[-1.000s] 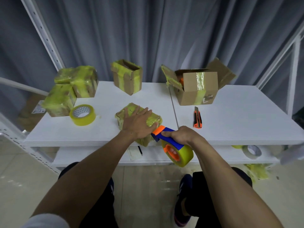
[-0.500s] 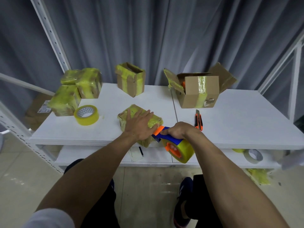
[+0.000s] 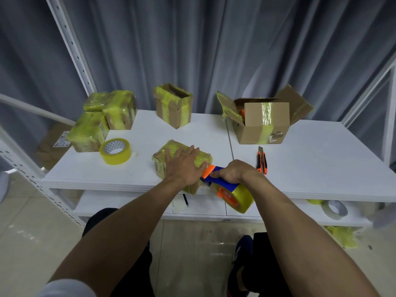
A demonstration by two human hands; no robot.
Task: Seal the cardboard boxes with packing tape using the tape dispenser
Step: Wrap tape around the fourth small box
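— Head view, sole angle on offer. Whereabouts of the small cardboard box wrapped in yellow tape (image 3: 161,161)?

— At the front edge of the white table (image 3: 321,163), about midway along. Pinned beneath the left hand (image 3: 184,166): palm flat on the top face, fingers (image 3: 182,152) straight and slightly fanned, tips pointing toward the far side.

— And the right hand (image 3: 232,172)?

— Wrapped round the handle of the blue and orange tape dispenser (image 3: 220,183), fingers curled tight, knuckles up. Orange nose set against the box's right edge, just beside the left thumb. Yellow roll on the dispenser hanging out past the table's front edge, below the wrist.

— Anything close by?

— Orange and black utility knife (image 3: 262,160) lying just right of the right hand, not touching it. Loose roll of yellow tape (image 3: 115,151) lying flat to the left of the box, well apart from the fingers.

— Farther back?

— Brown cardboard carton with open flaps and a yellow strip down its front (image 3: 265,125), back right. Narrow open-topped carton with yellow bands (image 3: 173,108), back centre. Cluster of tape-covered parcels (image 3: 120,110), back left. Grey curtain (image 3: 192,39) behind everything. Pale tape roll (image 3: 334,209) on the lower shelf, far right.
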